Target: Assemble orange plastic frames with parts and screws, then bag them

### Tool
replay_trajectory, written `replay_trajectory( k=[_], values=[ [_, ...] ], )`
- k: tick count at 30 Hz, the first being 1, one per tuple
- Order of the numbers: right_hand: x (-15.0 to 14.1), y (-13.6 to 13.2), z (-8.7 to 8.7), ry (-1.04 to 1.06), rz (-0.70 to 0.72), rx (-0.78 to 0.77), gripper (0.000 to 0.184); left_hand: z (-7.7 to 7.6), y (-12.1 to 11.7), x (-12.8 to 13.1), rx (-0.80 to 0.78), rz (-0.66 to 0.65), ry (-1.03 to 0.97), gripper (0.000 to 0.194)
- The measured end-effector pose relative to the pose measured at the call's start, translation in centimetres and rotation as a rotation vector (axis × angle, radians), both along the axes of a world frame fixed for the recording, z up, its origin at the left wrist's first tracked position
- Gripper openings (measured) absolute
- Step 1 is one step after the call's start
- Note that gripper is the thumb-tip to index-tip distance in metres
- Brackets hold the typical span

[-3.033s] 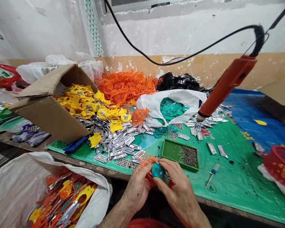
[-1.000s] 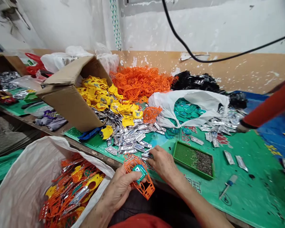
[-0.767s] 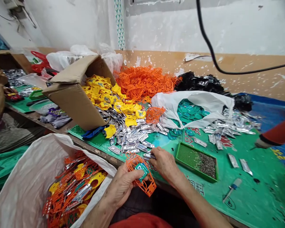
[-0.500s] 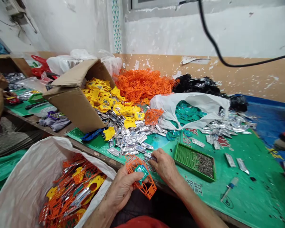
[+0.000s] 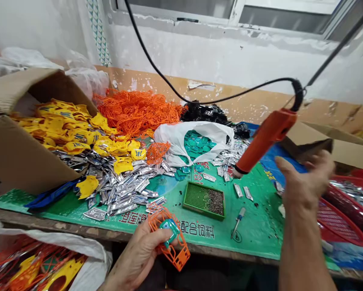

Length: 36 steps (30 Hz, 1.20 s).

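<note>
My left hand (image 5: 143, 244) is closed on an orange plastic lattice frame (image 5: 182, 259) at the table's front edge. Its thumb presses a teal plastic piece (image 5: 172, 229) against the frame. On the right, my right hand (image 5: 304, 184) is raised and holds nothing, with thumb and fingers apart. Just left of it, without contact that I can see, an orange electric screwdriver (image 5: 264, 139) hangs tip down on a cord. Below the screwdriver and to its left, a green tray (image 5: 201, 209) holds small dark screws (image 5: 216, 202).
A cardboard box (image 5: 26, 155) spills yellow parts (image 5: 66, 125) beside silver strips (image 5: 123, 190). Behind lie orange lattice parts (image 5: 139, 109) and a white bag (image 5: 171, 135) of teal pieces. A small screwdriver-like tool (image 5: 238, 222) and a red basket (image 5: 338, 222) are at right.
My right hand has left the silver strips and risen to the right, near the hanging screwdriver. The view has swung right. My left hand still holds the frame and teal piece.
</note>
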State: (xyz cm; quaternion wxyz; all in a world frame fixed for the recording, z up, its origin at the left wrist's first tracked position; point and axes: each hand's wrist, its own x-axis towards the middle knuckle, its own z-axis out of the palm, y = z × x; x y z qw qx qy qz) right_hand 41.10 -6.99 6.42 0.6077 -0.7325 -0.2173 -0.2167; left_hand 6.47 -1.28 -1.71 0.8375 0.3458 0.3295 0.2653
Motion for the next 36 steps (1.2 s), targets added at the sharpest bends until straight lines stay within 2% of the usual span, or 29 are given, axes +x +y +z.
replay_trajectory(
  k=[2, 4, 6, 9, 11, 14, 17, 19, 22, 25, 28, 30, 36],
  values=[
    [0.5, 2.1, 0.5, 0.129, 0.39, 0.038, 0.085, -0.1, -0.3, 1.3, -0.003, -0.044, 0.002, 0.021],
    [-0.7, 4.8, 0.8, 0.197, 0.649, 0.025, 0.07, 0.0, -0.6, 2.4, -0.022, -0.07, 0.018, 0.024],
    [-2.6, 7.2, 1.2, 0.39, 0.952, 0.031, 0.064, 0.1, -0.8, 3.0, -0.036, -0.101, 0.036, 0.025],
    [-4.9, 9.2, 2.0, 0.558, 1.103, 0.105, 0.056, 0.4, -0.9, 3.3, -0.02, -0.152, 0.045, 0.022],
    [-5.7, 9.6, 2.7, 0.544, 1.155, 0.109, 0.05, 0.5, -0.8, 3.3, -0.003, -0.182, 0.041, 0.019],
    [-6.4, 9.5, 3.4, 0.455, 1.172, 0.112, 0.047, 0.5, -0.5, 3.5, 0.015, -0.217, 0.035, 0.017],
    [-7.4, 8.8, 3.3, 0.479, 1.186, 0.115, 0.045, 0.5, -0.3, 4.0, 0.01, -0.24, 0.03, 0.018],
    [-8.2, 8.2, 2.4, 0.503, 1.125, 0.111, 0.037, 0.5, -0.3, 4.3, -0.012, -0.237, 0.039, 0.021],
    [-9.2, 7.3, 0.1, 0.435, 0.9, 0.158, 0.026, 0.4, -0.3, 4.5, -0.017, -0.229, 0.057, 0.017],
    [-9.5, 6.6, -2.4, 0.381, 0.761, 0.206, 0.027, 0.3, -0.2, 4.5, -0.011, -0.238, 0.052, 0.014],
    [-9.5, 6.4, -4.3, 0.371, 0.712, 0.209, 0.034, 0.2, -0.2, 4.6, -0.023, -0.231, 0.042, 0.015],
    [-9.6, 6.3, -5.0, 0.35, 0.701, 0.194, 0.03, 0.2, -0.2, 4.6, -0.034, -0.219, 0.041, 0.017],
    [-9.9, 6.3, -5.8, 0.328, 0.654, 0.173, 0.019, 0.3, -0.3, 4.7, -0.052, -0.214, 0.049, 0.016]
  ],
)
